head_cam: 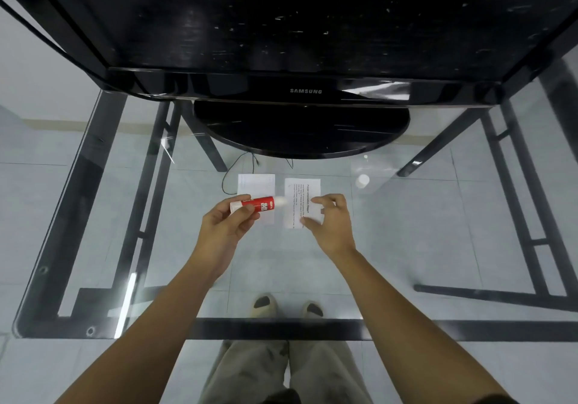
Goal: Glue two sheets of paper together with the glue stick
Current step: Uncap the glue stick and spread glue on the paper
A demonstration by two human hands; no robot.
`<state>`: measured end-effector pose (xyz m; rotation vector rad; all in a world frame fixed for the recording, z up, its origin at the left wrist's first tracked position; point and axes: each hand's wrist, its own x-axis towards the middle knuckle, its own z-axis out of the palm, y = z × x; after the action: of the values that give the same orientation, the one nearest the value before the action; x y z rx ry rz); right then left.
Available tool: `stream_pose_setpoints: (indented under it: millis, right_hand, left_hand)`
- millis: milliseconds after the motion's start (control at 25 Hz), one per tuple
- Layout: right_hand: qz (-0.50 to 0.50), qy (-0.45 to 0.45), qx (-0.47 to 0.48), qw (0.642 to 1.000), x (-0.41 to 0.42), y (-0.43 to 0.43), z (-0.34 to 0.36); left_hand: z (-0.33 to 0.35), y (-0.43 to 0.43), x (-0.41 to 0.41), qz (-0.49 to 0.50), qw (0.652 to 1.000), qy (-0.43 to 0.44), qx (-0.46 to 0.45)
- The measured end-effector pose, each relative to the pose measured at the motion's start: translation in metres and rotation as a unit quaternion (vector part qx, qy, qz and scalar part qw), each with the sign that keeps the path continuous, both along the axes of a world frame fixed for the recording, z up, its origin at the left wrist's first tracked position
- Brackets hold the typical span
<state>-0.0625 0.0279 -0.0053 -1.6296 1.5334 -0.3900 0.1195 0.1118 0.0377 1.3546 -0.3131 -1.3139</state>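
Two small white paper sheets lie side by side on the glass table. The left sheet (256, 185) is partly under the glue stick; the right sheet (301, 194) carries printed text. My left hand (223, 227) grips a red glue stick (259, 204) by its white base, held level, its uncapped white tip pointing right toward the printed sheet. My right hand (330, 222) hovers over the right sheet's near right part with fingers spread, holding nothing; whether it touches the paper I cannot tell. The white cap (362, 180) stands on the glass to the right.
A black Samsung monitor (305, 91) on a round black base (300, 131) stands just behind the sheets. The glass tabletop (103, 216) rests on a black metal frame. A thin black cable (231, 172) runs below the glass. My legs and shoes show underneath.
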Motion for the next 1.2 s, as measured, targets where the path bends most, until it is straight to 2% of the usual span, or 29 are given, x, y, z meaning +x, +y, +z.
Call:
stream_pose_setpoints:
  millis: [120,200,280,400,480,640,760,920,1080,1200]
  right_hand:
    - [0.071,0.035,-0.026,0.997,-0.008,-0.005,-0.005]
    - [0.118,0.090,-0.083,0.985,-0.012,-0.006,-0.009]
    - [0.173,0.148,-0.140,0.964,-0.017,-0.008,-0.013]
    - [0.265,0.210,-0.159,0.928,-0.023,-0.011,-0.022]
    - [0.293,0.246,-0.162,0.910,-0.025,-0.010,-0.029]
    - [0.289,0.261,-0.181,0.903,-0.027,-0.007,-0.036]
    - [0.286,0.249,-0.186,0.907,-0.028,-0.008,-0.037]
    - [0.284,0.253,-0.185,0.906,-0.027,-0.008,-0.037]
    - [0.287,0.269,-0.183,0.901,-0.026,-0.008,-0.036]
    - [0.286,0.269,-0.181,0.902,-0.026,-0.008,-0.035]
  left_hand:
    - [-0.007,-0.007,0.000,-0.013,1.000,-0.008,-0.008]
    - [-0.011,-0.015,0.000,-0.005,1.000,-0.005,-0.004]
    - [-0.013,-0.023,-0.001,0.000,1.000,0.001,0.008]
    - [-0.013,-0.031,-0.004,-0.018,1.000,0.004,-0.004]
    - [-0.015,-0.034,-0.007,-0.046,0.998,-0.034,-0.004]
    - [-0.022,-0.036,-0.010,-0.094,0.988,-0.124,-0.013]
    - [-0.024,-0.037,-0.011,-0.147,0.960,-0.237,-0.023]
    - [-0.023,-0.035,-0.013,-0.216,0.918,-0.328,-0.059]
    - [-0.024,-0.039,-0.013,-0.288,0.841,-0.448,-0.097]
    - [-0.023,-0.045,-0.013,-0.317,0.800,-0.491,-0.135]
